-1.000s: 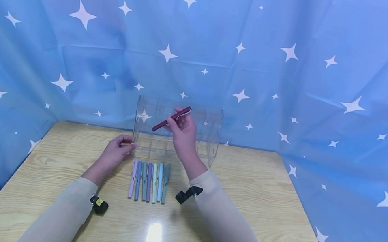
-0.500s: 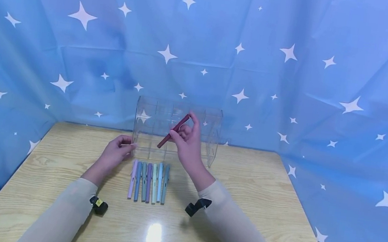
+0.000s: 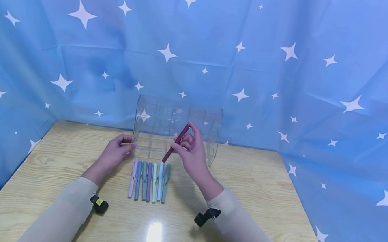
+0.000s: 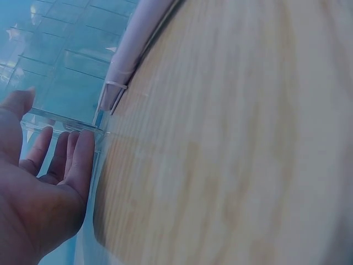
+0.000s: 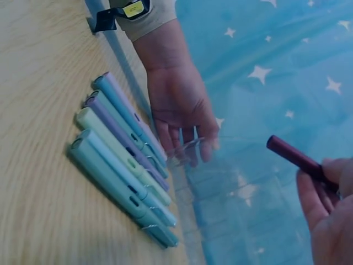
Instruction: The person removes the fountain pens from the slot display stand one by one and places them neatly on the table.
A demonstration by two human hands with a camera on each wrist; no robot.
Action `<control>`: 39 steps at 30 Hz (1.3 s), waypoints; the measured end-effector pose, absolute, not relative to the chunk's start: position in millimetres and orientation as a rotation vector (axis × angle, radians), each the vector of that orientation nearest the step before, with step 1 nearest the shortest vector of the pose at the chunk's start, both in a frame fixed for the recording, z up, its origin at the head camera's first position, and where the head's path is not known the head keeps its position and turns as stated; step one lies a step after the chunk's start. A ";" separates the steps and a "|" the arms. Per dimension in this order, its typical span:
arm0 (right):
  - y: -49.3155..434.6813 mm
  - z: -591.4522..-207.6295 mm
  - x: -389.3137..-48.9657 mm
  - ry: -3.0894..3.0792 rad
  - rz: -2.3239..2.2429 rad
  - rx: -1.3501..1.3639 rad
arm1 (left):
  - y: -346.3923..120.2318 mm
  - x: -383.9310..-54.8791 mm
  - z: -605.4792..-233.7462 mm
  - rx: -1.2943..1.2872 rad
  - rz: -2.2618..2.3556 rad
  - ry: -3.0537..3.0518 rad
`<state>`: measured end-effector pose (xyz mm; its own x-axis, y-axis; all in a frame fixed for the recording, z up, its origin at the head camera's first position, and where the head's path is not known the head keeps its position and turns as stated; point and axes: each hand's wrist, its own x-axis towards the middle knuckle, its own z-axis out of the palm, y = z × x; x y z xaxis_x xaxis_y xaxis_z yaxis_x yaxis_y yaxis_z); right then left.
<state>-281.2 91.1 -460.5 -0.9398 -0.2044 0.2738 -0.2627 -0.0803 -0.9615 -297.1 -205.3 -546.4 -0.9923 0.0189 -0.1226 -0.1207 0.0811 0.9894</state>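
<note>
My right hand [image 3: 194,160] pinches a dark red pen [image 3: 182,134] between thumb and fingers. The pen is slanted in the air before a clear box [image 3: 180,103], its lower end just above the row of pens. With slightly bent, spread fingers, my left hand [image 3: 114,153] touches the box's left side near its front corner; the left wrist view shows those fingertips [image 4: 84,144] at the clear wall. Several capped pens with clips lie side by side on the table, among them a lilac pen [image 3: 132,179], a pale green pen [image 3: 154,183] and a teal pen [image 5: 110,182].
The clear box has several compartments; its walls are hard to make out against the backdrop. Behind the wooden table [image 3: 252,178] hangs a blue curtain [image 3: 213,29] with white stars. A strip of light reflects off the tabletop near the front.
My right hand has moved down and to the right, away from the box's upper part and towards the pen row, with the red pen turned steeper. My left hand stays put.
</note>
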 end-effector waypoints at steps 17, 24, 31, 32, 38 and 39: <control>114.4 -481.1 -266.1 -2.387 2.095 0.487 | -204.9 -298.1 -547.4 -0.102 2.054 2.256; 119.6 -494.4 -260.6 -2.538 2.036 0.486 | -206.9 -300.3 -549.6 -0.102 2.041 2.254; 121.8 -502.4 -258.2 -2.667 2.010 0.508 | -205.7 -299.2 -548.4 -0.099 2.037 2.279; 122.0 -504.0 -258.4 -2.678 2.009 0.513 | -205.4 -299.0 -548.2 -0.100 2.042 2.278; 122.8 -516.3 -259.2 -2.748 1.960 0.521 | -205.0 -298.5 -548.0 -0.098 2.055 2.265; 122.9 -518.4 -259.4 -2.761 1.944 0.523 | -205.1 -298.6 -548.0 -0.100 2.055 2.262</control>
